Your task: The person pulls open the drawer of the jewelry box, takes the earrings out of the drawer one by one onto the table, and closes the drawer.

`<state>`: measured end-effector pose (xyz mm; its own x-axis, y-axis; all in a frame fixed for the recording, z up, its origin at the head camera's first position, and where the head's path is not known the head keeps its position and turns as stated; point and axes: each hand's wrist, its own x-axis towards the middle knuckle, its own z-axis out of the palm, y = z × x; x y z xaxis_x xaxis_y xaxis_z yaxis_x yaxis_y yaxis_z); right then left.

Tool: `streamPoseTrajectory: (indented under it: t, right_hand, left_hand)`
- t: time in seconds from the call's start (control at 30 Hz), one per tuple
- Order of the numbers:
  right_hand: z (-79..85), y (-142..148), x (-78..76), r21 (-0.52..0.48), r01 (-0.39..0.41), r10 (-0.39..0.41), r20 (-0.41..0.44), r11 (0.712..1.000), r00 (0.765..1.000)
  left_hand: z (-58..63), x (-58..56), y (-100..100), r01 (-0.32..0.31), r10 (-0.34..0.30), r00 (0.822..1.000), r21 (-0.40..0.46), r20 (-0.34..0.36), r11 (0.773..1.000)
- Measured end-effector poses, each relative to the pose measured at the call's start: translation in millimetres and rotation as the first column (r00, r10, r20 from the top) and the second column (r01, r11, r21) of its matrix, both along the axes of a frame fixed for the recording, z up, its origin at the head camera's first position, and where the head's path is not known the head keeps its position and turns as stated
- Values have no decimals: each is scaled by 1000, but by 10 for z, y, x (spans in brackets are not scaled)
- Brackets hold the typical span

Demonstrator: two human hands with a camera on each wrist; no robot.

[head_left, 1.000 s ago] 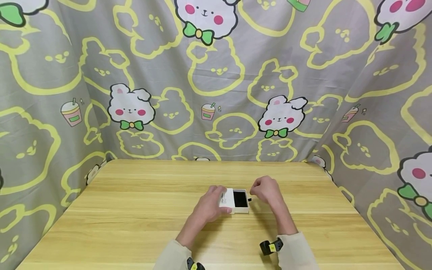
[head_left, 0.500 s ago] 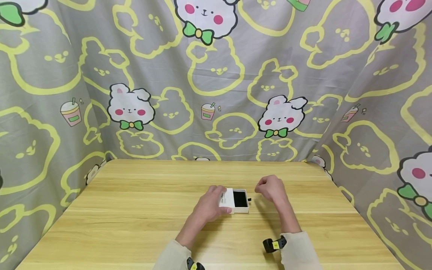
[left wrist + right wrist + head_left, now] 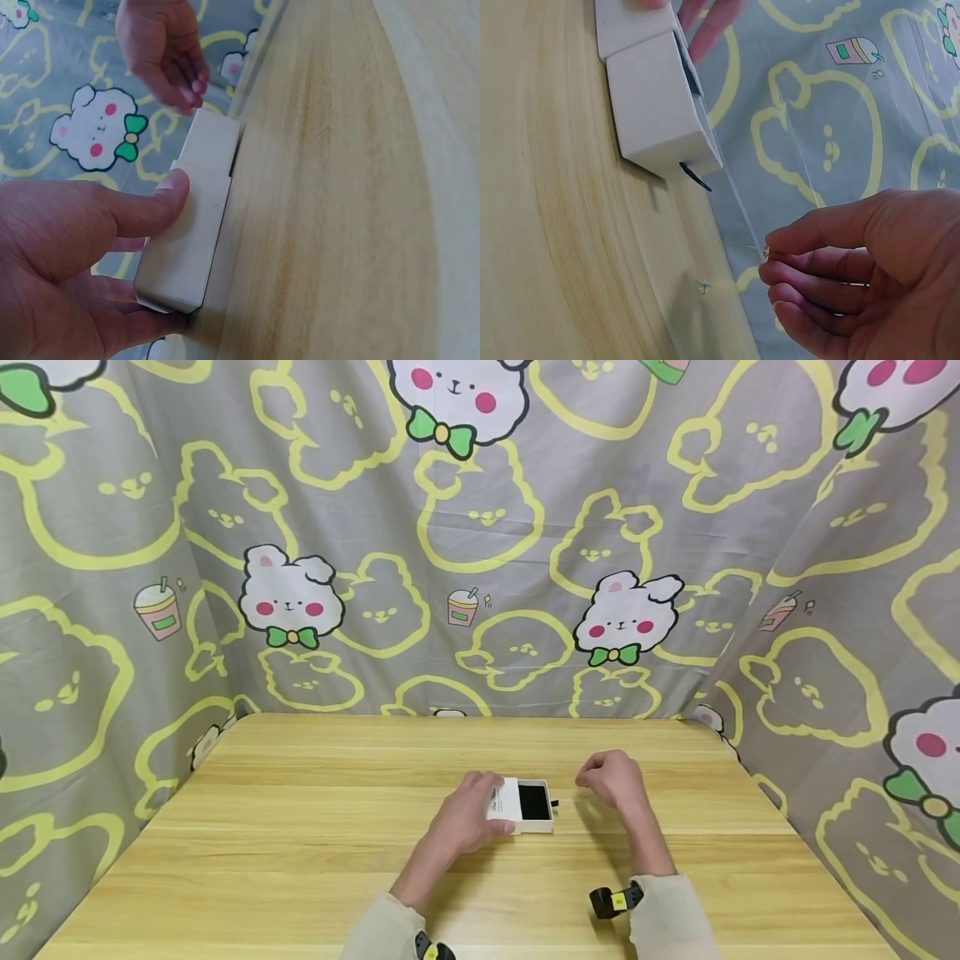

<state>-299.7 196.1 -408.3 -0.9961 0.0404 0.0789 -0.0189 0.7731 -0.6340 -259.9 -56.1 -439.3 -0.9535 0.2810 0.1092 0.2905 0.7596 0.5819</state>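
My left hand (image 3: 468, 814) grips the sleeve of a small white drawer box (image 3: 191, 232), thumb on one side and fingers opposite. The box's drawer (image 3: 660, 112) is slid partly out to the right, showing a black lining (image 3: 534, 803) and a black pull tab (image 3: 695, 177). To the right of the box, apart from it, my right hand (image 3: 615, 778) pinches a tiny pale earring (image 3: 765, 253) with a thin pin between thumb and fingertips. A small star-shaped piece (image 3: 703, 286) shows against the tabletop below that hand; whether it lies there I cannot tell.
The wooden table (image 3: 315, 843) spreads around the box. A grey curtain (image 3: 517, 568) with yellow outlines and white cartoon heads hangs behind and at both sides. Black wrist cameras (image 3: 617, 902) are strapped near the sleeves.
My right hand has moved right, away from the drawer and its tab, still pinching. The left hand and the box have stayed in place.
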Motion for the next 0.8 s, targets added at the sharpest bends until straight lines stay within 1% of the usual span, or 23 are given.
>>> streamPoseTrajectory:
  t: [0.33,0.57,0.8]
  right_hand:
    - [-25,58,-7,-6,25,-25,4,1000,1000]
    - [-86,84,-33,-6,47,-46,46,999,998]
    - [-121,118,-41,5,63,-63,34,998,997]
  left_hand:
    - [5,-1,2,2,-2,1000,0,-2,1000]
    - [16,-5,3,8,-8,1000,1,-8,1000]
    - [-1,-6,-2,6,-6,1000,-3,1,1000]
